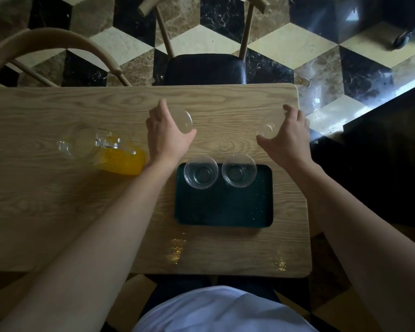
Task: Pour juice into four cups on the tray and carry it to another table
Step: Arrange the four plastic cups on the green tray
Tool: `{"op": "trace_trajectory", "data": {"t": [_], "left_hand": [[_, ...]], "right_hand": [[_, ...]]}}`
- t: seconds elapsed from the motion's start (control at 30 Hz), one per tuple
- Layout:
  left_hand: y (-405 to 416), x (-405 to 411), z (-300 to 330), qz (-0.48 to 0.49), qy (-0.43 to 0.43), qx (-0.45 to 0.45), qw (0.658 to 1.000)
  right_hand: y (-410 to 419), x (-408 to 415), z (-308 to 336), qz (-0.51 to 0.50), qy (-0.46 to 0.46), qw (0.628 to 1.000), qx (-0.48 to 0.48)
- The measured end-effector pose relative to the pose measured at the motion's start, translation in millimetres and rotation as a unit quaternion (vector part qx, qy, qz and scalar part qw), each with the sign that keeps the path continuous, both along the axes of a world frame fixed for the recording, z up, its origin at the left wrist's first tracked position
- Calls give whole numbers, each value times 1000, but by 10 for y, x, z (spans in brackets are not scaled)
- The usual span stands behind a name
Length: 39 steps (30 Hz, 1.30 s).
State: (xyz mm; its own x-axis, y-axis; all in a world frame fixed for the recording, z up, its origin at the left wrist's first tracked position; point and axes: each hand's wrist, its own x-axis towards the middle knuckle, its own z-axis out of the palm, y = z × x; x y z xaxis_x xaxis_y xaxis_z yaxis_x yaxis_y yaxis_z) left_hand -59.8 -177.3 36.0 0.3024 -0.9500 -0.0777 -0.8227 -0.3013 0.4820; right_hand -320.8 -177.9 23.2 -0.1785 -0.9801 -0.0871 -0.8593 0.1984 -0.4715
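A dark green tray (223, 207) lies on the wooden table (58, 212) in front of me. Two empty clear glass cups stand side by side along its far edge, one on the left (201, 172) and one on the right (239, 170). Beyond the tray, my left hand (168, 133) is wrapped around a third clear cup (183, 121). My right hand (286, 137) grips a fourth clear cup (268, 127) near the table's right edge. A glass pitcher (101, 149) holding orange juice stands to the left of my left forearm.
A wooden chair with a black seat (205, 68) is tucked in at the table's far side. Another curved chair back (46, 41) is at the far left. The table's right edge (302, 164) drops to a patterned marble floor.
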Motion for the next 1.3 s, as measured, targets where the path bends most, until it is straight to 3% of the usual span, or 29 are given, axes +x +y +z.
{"op": "trace_trajectory", "data": {"t": [0.2, 0.4, 0.57, 0.9, 1.3], "left_hand": [[564, -266, 666, -92, 20, -79, 992], [1357, -410, 861, -130, 62, -68, 987], [1838, -309, 631, -139, 79, -32, 987], [2038, -268, -56, -106, 95, 45, 989], [1999, -265, -516, -105, 97, 41, 989]], "right_hand": [[346, 374, 690, 83, -47, 991, -95], [1110, 515, 857, 104, -30, 992, -67], [1706, 423, 623, 94, -82, 992, -7], [1926, 437, 22, 111, -1, 991, 80], [1880, 486, -203, 148, 40, 984, 88]]}}
